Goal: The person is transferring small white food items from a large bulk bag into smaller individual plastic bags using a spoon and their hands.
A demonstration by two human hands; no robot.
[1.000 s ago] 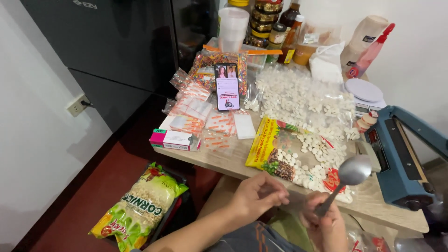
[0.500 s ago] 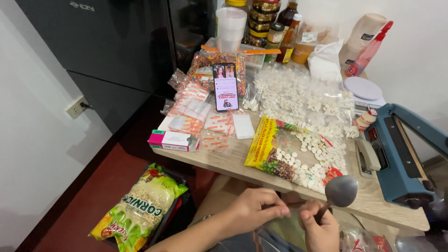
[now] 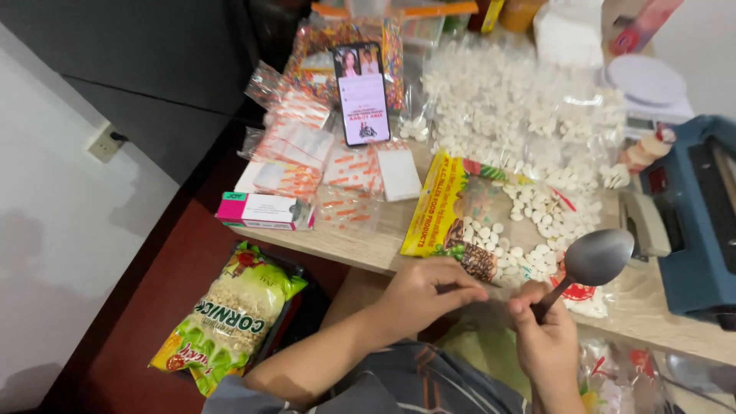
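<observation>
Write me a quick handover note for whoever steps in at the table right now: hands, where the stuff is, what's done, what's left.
Right hand: grips a metal spoon by the handle, bowl raised over the table edge and looking empty.
Left hand: fingertips pinched at something thin and clear beside the right hand; too faint to identify.
Opened yellow snack bag lies just ahead on the wooden table, white pieces showing inside. A big clear bag of white pieces sits behind it; blue heat sealer at right; small packets at left.
Done: small packets already stacked.
Left: nothing scooped at this moment.

Metal spoon [image 3: 594, 259] in right hand [image 3: 546, 343]
</observation>
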